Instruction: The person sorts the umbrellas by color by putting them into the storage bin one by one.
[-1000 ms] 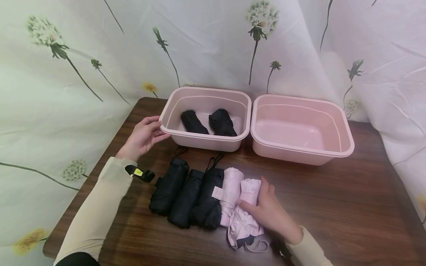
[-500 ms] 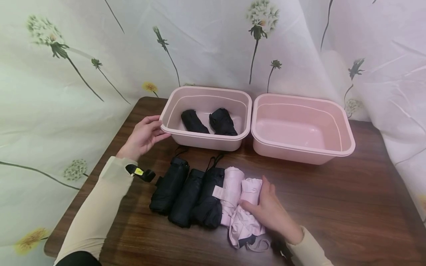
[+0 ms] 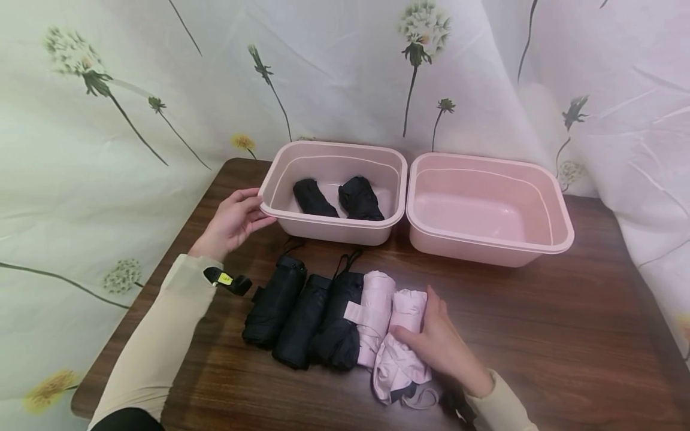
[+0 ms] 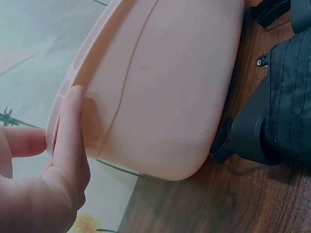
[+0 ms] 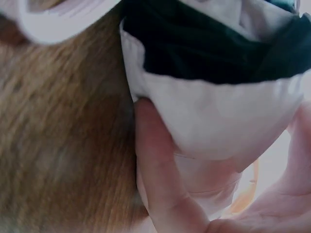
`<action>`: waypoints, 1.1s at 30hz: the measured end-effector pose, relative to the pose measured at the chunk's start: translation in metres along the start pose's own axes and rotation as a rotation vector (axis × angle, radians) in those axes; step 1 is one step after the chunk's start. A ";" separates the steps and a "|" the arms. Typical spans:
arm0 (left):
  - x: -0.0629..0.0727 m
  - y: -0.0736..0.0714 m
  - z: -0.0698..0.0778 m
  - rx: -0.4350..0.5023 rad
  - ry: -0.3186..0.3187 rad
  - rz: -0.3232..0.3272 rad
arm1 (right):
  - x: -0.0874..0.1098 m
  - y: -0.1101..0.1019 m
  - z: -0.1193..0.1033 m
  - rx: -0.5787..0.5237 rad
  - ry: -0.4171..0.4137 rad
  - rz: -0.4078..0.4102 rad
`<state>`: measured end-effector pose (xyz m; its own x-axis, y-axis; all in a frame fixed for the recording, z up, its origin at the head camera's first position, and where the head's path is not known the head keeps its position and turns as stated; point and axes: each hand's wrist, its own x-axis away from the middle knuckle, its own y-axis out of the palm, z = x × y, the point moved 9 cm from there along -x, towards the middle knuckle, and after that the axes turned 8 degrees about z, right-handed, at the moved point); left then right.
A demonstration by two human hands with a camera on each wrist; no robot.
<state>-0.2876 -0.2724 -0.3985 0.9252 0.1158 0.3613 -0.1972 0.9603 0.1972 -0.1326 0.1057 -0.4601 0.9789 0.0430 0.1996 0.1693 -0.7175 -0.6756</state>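
My left hand (image 3: 229,222) pinches the rim of the left pink plastic bin (image 3: 334,232) at its near left corner; the left wrist view has thumb and fingers on either side of the bin's rim (image 4: 62,104). Two black folded umbrellas (image 3: 360,199) lie inside that bin. On the table, my right hand (image 3: 442,338) holds the rightmost light pink folded umbrella (image 3: 401,359), thumb on one side and fingers on the other. Close up, this pink umbrella (image 5: 218,114) shows a dark inner lining. Left of it lie another pink umbrella (image 3: 375,305) and several black umbrellas (image 3: 302,323) in a row.
A second pink bin (image 3: 485,251) stands right of the first, with nothing visible inside. Both sit at the back of the brown wooden table (image 3: 566,335), before a dandelion-print cloth (image 3: 345,72). A grey wrist loop (image 3: 423,398) lies at the held umbrella's near end.
The held pink umbrella has shifted slightly right with my right hand, widening the gap to the other pink umbrella. My left hand stays at the bin's rim.
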 end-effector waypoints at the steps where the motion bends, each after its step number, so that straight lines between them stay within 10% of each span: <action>1: 0.000 0.000 0.000 0.000 0.000 -0.001 | 0.000 0.000 0.000 -0.004 0.001 -0.001; 33: 0.000 0.000 0.000 0.002 0.005 -0.003 | 0.000 -0.008 0.014 -0.165 0.069 0.031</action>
<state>-0.2876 -0.2719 -0.3983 0.9274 0.1137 0.3565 -0.1945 0.9603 0.1999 -0.1322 0.1211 -0.4651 0.9722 -0.0245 0.2327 0.1128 -0.8225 -0.5575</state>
